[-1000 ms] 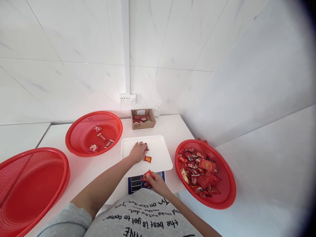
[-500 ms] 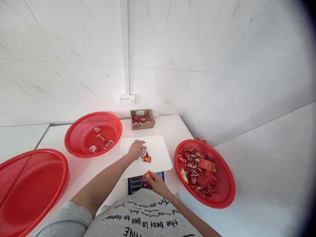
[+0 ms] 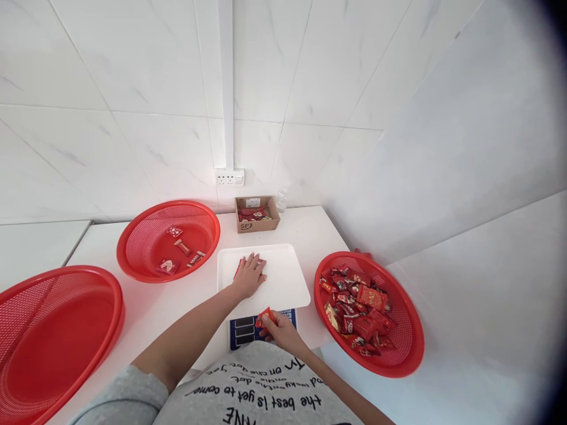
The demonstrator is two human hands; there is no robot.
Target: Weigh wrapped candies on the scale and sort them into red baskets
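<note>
My left hand (image 3: 249,277) lies spread over the white scale tray (image 3: 290,286), its fingers apart. Under and around it are small red wrapped snacks (image 3: 238,270), mostly hidden by the palm and fingers. Below the tray's near edge, my right hand (image 3: 280,332) pinches a red candy packet (image 3: 266,317) between thumb and fingers. That packet is over the blue panel of the digital scale (image 3: 243,330), on which dark displays and some keys show.
At right stands a red basket (image 3: 414,348) with many wrapped snacks. Another red basket (image 3: 128,268) at back left holds several packets; a third (image 3: 117,307) is at far left. A cardboard box (image 3: 261,225) of snacks sits by the wall, near a power socket (image 3: 230,177).
My left hand has come down and flattened over the snacks on the tray, covering a brown-red and a yellow-red packet that showed before. My right hand keeps its red packet almost in place.
</note>
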